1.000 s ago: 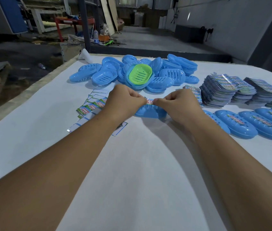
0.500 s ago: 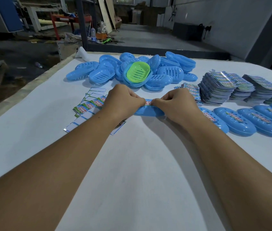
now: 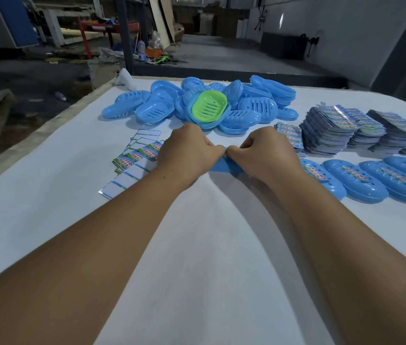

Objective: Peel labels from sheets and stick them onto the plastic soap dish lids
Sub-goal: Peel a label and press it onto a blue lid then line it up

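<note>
Item 1, nearest: desk [image 3: 209, 257], white covering, both forearms reaching across it

Item 2: left hand [image 3: 188, 151] and right hand [image 3: 263, 151], knuckles together at the middle, fingers curled down over the blue lid [image 3: 224, 168] that lies on the desk under them. Only the lid's near edge shows between the wrists. The label being stuck is hidden by the fingers; whether they pinch it or press it flat cannot be told

Item 3, left of the hands: spent backing sheets [image 3: 134, 165], fanned flat, some with labels left

Item 4, right of the hands: row of labelled lids [image 3: 361, 183], each label along the top

Item 5, beyond that row: stacks of label sheets [image 3: 333, 130], several piles side by side

Item 6, farthest: heap of blue soap dish parts [image 3: 246, 108], one green tray [image 3: 209, 107] on top

Handling note, judged: lid is light, stiff, smooth plastic, likely to slide on the cloth, so steady it at both ends. Label is thin, limp and tacky; hold by the end corners, lay from the centre outward to avoid creases
</note>
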Demonstrator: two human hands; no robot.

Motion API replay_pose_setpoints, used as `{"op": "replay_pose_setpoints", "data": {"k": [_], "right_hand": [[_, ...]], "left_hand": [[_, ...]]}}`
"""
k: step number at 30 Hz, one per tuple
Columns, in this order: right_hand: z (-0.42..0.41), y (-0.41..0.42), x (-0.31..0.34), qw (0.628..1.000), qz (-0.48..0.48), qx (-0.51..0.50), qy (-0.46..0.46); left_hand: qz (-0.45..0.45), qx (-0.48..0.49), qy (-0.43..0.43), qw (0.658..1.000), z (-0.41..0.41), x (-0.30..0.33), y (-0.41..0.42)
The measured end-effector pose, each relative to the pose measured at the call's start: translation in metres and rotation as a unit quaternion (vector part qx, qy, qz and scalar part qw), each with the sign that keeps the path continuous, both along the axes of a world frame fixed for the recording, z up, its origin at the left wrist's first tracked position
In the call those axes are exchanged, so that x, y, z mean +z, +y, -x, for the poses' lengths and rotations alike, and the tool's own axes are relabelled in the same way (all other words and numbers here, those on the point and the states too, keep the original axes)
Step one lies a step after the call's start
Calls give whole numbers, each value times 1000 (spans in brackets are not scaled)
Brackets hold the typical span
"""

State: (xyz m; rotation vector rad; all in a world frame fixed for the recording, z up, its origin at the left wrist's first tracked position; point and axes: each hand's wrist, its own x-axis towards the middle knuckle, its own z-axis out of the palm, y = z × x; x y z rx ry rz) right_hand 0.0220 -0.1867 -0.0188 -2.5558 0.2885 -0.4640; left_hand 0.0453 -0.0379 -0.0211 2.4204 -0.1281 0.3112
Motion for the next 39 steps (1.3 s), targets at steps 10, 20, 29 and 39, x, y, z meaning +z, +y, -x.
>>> {"op": "replay_pose_setpoints", "data": {"k": [10, 20, 29, 39], "right_hand": [[-3, 1, -2, 999, 44, -18, -11], [0, 1, 0, 998, 57, -8, -2], [8, -10, 0, 999, -24, 9, -33], [33, 11, 0, 987, 44, 152, 15]], "left_hand": [[-72, 14, -37, 997, -1, 1, -4], [-78, -11, -80, 994, -4, -5, 1], [-38, 23, -102, 994, -8, -1, 23], [-31, 26, -111, 993, -7, -1, 42]]}}
